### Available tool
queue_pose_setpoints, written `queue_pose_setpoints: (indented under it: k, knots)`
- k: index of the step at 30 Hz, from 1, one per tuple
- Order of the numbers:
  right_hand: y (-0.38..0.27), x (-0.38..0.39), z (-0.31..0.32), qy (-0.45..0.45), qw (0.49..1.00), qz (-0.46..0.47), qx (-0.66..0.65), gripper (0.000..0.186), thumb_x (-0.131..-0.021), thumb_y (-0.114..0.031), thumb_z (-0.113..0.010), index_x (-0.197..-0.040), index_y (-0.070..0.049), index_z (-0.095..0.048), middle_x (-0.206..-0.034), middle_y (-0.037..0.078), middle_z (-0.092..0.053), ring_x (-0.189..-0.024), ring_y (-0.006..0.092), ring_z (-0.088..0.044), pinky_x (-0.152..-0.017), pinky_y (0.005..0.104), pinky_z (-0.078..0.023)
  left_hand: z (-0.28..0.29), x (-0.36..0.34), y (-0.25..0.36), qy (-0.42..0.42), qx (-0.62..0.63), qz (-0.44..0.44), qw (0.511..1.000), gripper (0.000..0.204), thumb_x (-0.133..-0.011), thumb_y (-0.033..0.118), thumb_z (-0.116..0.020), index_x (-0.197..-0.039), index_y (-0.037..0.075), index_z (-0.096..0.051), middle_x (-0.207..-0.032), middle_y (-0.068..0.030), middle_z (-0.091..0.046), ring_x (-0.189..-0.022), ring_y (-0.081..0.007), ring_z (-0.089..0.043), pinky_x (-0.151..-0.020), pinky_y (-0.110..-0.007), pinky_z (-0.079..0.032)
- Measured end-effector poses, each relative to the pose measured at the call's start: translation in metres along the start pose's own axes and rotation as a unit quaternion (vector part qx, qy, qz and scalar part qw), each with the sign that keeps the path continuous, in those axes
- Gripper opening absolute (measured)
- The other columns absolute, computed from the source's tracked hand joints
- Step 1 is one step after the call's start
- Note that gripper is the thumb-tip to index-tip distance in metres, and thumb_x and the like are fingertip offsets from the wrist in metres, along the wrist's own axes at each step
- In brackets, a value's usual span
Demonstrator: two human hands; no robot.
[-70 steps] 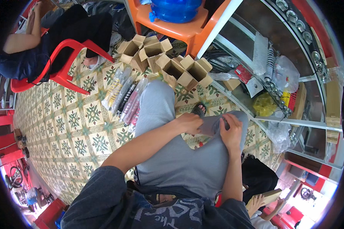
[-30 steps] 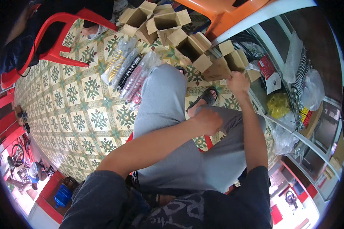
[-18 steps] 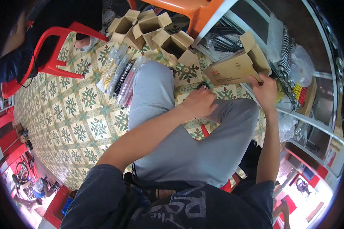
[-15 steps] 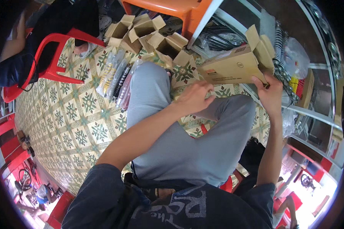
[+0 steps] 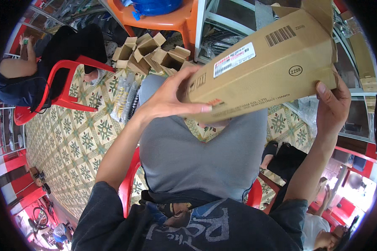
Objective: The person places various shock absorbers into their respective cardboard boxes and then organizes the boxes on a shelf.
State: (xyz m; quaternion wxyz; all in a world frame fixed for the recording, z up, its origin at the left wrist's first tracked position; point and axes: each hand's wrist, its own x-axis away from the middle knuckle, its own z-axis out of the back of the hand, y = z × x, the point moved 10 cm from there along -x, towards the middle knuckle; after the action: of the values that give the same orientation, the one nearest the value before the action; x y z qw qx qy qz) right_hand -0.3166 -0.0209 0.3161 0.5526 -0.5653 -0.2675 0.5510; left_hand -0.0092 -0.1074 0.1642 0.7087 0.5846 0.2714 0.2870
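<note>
Cardboard carton [image 5: 266, 75] at two o'clock is gripped by left hand [image 5: 169, 98] at eleven, right hand [image 5: 334, 104] at three, apparently being steadied; any next move likely needs both.

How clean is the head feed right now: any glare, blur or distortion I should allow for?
Head view: bright patches wash out toward white at the lower-left and lower-right rim; the fisheye curves the tiled floor's rows at left and leaves black corners; the cardboard box between left hand and right hand is well lit, its larger barcode distinct.
</note>
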Motion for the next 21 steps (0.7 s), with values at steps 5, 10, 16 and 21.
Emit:
queue_pose_setpoints:
  k: [5, 10, 16, 21]
  knots:
    - [-0.002, -0.002, -0.015, 0.129, 0.991, 0.005, -0.046, 0.053, -0.095, -0.015, -0.072, -0.139, 0.010, -0.055, -0.129, 0.013, -0.065, -0.080, 0.0089, -0.057, -0.070, 0.0254, -0.042, 0.009, 0.037, 0.014, -0.007, 0.125, 0.069, 0.990, 0.076, -0.083, 0.029, -0.084, -0.141, -0.004, -0.050, -0.129, -0.0128, -0.063, -0.121, -0.0202, -0.060, -0.105, -0.033, -0.044]
    - [0.010, 0.007, -0.037, 0.142, 0.987, -0.032, -0.069, 0.054, -0.100, -0.023, -0.067, -0.141, 0.010, -0.051, -0.129, 0.015, -0.065, -0.074, 0.0093, -0.057, -0.065, 0.0254, -0.043, 0.026, 0.082, -0.005, 0.092, 0.209, 0.154, 0.961, 0.072, -0.093, 0.044, -0.068, -0.143, -0.005, -0.050, -0.130, -0.0151, -0.065, -0.119, -0.0222, -0.063, -0.103, -0.033, -0.048]
    - [0.052, 0.052, -0.127, -0.047, 0.956, -0.258, -0.129, 0.068, -0.098, -0.039, -0.067, -0.143, 0.008, -0.048, -0.125, 0.016, -0.067, -0.073, 0.0133, -0.062, -0.059, 0.0257, -0.045, 0.017, 0.116, -0.018, 0.158, 0.384, 0.197, 0.888, 0.070, -0.097, 0.044, -0.064, -0.146, -0.002, -0.049, -0.133, -0.0167, -0.065, -0.119, -0.0247, -0.067, -0.103, -0.038, -0.053]
    - [0.058, 0.068, -0.170, -0.134, 0.941, -0.289, -0.113, 0.072, -0.097, -0.040, -0.068, -0.145, 0.009, -0.045, -0.130, 0.017, -0.064, -0.077, 0.0145, -0.063, -0.059, 0.0267, -0.046, 0.010, 0.127, -0.019, 0.150, 0.391, 0.181, 0.890, 0.072, -0.097, 0.041, -0.066, -0.148, -0.005, -0.044, -0.138, -0.0192, -0.061, -0.126, -0.0247, -0.061, -0.107, -0.039, -0.048]
